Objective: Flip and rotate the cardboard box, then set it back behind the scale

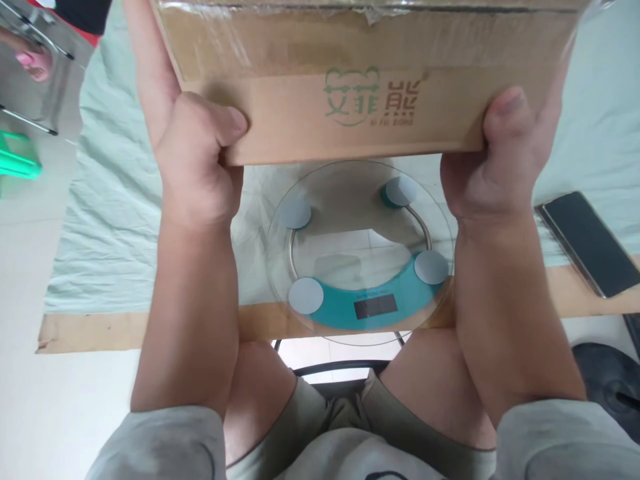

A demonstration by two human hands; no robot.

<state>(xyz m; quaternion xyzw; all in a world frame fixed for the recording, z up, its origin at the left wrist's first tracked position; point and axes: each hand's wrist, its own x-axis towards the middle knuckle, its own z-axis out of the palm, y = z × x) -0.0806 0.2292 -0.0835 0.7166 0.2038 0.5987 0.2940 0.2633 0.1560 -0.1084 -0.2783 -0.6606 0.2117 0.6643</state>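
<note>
A taped cardboard box [285, 120] with green and brown printing is held up in front of me, its top cut off by the frame. My left hand [197, 150] grips its lower left corner, thumb on the near face and fingers hidden underneath. At the lower right corner, my right hand [505, 150] holds it the same way. Below and nearer to me lies a round glass bathroom scale [345, 267] with silver pads, a teal band and a dark display. The box does not hide its near part, and the display shows no digits.
A pale green cloth [115, 220] covers the table, whose brown front edge [95, 331] shows. A smartphone [593, 240] lies by my right forearm. On the floor at left are a green plastic stool [17, 157] and a metal-framed chair [45, 100], with another person's pink-shod foot.
</note>
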